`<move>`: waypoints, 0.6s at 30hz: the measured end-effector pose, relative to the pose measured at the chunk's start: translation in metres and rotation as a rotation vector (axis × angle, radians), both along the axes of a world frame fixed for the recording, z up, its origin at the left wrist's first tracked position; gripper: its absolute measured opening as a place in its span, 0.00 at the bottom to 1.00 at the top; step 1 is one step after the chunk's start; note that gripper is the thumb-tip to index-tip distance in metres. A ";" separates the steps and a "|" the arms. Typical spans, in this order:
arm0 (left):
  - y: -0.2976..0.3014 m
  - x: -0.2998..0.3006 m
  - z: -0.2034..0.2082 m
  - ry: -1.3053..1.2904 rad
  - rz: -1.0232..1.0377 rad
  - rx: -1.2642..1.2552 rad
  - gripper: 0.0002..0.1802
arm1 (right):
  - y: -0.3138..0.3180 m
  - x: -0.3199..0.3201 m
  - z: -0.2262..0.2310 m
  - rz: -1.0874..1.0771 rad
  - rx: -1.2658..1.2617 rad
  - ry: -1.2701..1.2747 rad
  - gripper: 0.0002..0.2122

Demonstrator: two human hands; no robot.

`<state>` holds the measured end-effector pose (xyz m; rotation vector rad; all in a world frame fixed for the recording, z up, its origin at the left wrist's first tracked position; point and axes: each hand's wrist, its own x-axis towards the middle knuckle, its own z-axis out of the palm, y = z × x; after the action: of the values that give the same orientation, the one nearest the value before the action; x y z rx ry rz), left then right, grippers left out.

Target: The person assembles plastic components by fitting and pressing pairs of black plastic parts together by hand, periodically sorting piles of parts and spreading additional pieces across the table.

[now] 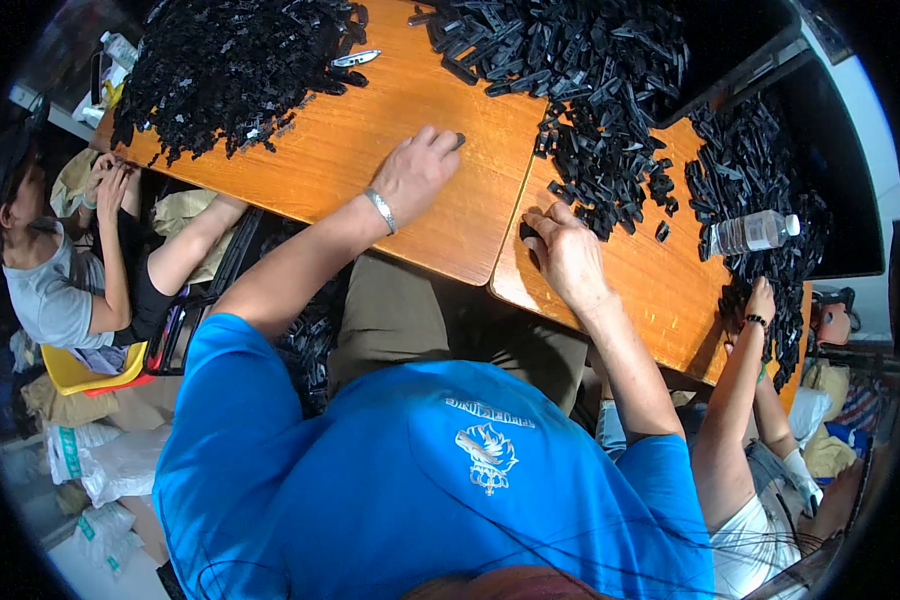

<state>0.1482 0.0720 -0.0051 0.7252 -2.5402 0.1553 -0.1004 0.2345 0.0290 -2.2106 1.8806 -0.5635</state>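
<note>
Over the middle of the wooden table (pixel 370 120), my left hand (pixel 417 178) is closed, with the end of a small black plastic part (pixel 459 141) showing past its fingers. Beside the seam between the table tops, my right hand (pixel 567 250) has its fingers curled round another black plastic part (pixel 530 231), mostly hidden by the thumb and fingers. Just beyond the right hand lies a heap of short black plastic pieces (pixel 605 165). One loose black piece (pixel 662 232) rests to the right of that heap.
Longer black parts (pixel 560 45) are piled at the back, and tangled small black pieces (pixel 235 70) at the far left, near a silver tool (pixel 356 58). A clear plastic bottle (pixel 750 233) lies on the right pile. Co-workers sit at left (pixel 60 270) and right (pixel 735 450).
</note>
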 end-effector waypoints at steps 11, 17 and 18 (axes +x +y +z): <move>-0.006 0.003 0.033 -0.019 -0.002 0.167 0.18 | 0.008 -0.010 0.002 0.009 0.038 0.073 0.15; -0.019 0.016 0.022 -0.055 -0.091 0.177 0.12 | 0.002 -0.011 0.004 -0.011 0.024 0.132 0.16; -0.016 0.018 0.026 -0.061 -0.059 0.308 0.12 | -0.001 -0.009 0.006 -0.036 0.014 0.117 0.15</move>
<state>0.1667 0.0564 0.0206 0.7677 -2.6719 -0.2429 -0.1099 0.2336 0.0352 -2.2499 1.9785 -0.4338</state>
